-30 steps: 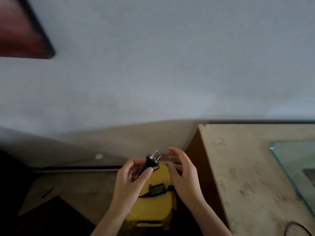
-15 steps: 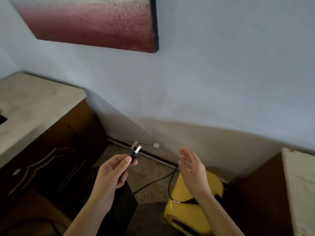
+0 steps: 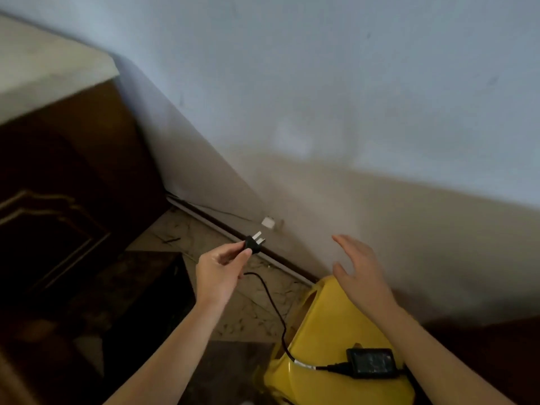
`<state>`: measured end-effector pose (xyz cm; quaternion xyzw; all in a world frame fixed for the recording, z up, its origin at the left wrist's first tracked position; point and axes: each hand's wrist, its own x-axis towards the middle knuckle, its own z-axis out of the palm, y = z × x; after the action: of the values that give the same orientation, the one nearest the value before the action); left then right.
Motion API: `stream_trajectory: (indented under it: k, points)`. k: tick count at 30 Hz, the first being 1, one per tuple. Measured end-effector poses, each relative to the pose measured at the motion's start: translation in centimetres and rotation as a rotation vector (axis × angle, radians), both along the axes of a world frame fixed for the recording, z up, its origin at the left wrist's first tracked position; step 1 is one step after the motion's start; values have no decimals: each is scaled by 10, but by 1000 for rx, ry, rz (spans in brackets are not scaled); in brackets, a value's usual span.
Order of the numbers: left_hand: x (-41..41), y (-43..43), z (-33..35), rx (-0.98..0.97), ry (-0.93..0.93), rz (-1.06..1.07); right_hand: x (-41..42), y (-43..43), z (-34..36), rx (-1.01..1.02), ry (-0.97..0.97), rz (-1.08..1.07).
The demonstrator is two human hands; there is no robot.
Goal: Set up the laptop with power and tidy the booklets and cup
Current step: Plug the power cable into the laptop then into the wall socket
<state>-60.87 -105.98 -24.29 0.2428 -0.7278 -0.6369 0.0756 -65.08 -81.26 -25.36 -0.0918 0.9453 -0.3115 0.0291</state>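
We see two hands [image 3: 222, 267], one plug [image 3: 253, 243] on one black cord [image 3: 274, 308], one power brick [image 3: 372, 362], one yellow stool [image 3: 330, 331], one cabinet [image 3: 73, 176], and one small white wall fitting [image 3: 268, 222].

A black power plug [image 3: 253, 243] — two flat metal prongs angled up and to the right — is held off the floor, pinched at its body, close to the base of the wall. From it a thin black cable [image 3: 273, 305] drops in a loose curve down to a black rectangular power adapter [image 3: 372, 362], which lies flat on a yellow surface at lower right (its top face glossy and faintly reflective). A short stretch of the cable beside the adapter shows a pale band — detail too blurred to read.
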Motion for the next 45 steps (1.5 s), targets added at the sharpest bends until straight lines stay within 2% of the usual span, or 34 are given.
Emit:
stream_trajectory:
  k: [8,14,18,21,24,28,32,37,45]
  points:
    - [-47,-14,-179,29,-2,10,-88,-24,-120,473,259,301]
    - [-81,-29,-262,-192,21,98,-148,-42,-168,815,520,447]
    - [-118,-26,-294,-351,78,82,-179,-15,-186,1098,602,408]
    - [-149,-18,-312,-392,71,106,-188,-1,-194,1268,686,399]
    - [-178,-12,-328,-433,104,116,-193,1,-197,1308,767,387]
    - [-202,-13,-348,-473,165,101,-196,1,-200,1379,759,345]
    - [-207,-17,-364,-457,183,136,-199,3,-203,1358,805,355]
    - [-209,-12,-362,-454,252,133,-199,3,-205,1349,811,354]
    - [-212,-8,-357,-485,226,82,-199,2,-207,1335,834,360]
